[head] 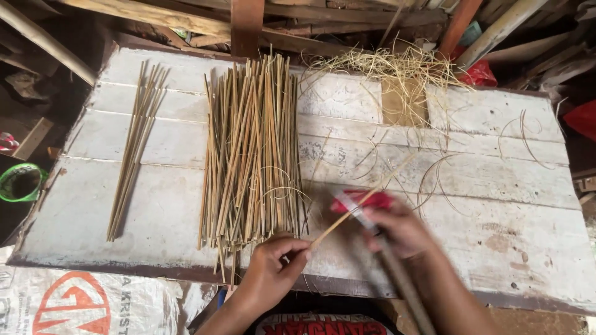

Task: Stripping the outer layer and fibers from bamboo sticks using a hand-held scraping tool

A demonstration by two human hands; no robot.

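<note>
My left hand (273, 263) pinches the near end of a thin bamboo stick (363, 200) that slants up to the right over the white wooden board (490, 242). My right hand (400, 229), blurred by motion, grips a red-handled knife (359, 203) with its blade laid against the stick's middle. Just left of my left hand lies a big pile of bamboo sticks (251, 149), running away from me. A smaller bundle of sticks (135, 146) rests further left on the board.
A heap of thin curled shavings (397, 68) lies at the board's far side, with loose curls (434, 180) to the right. Timber planks (248, 18) are stacked behind. A green ring (15, 183) sits at left, a printed sack (74, 304) below.
</note>
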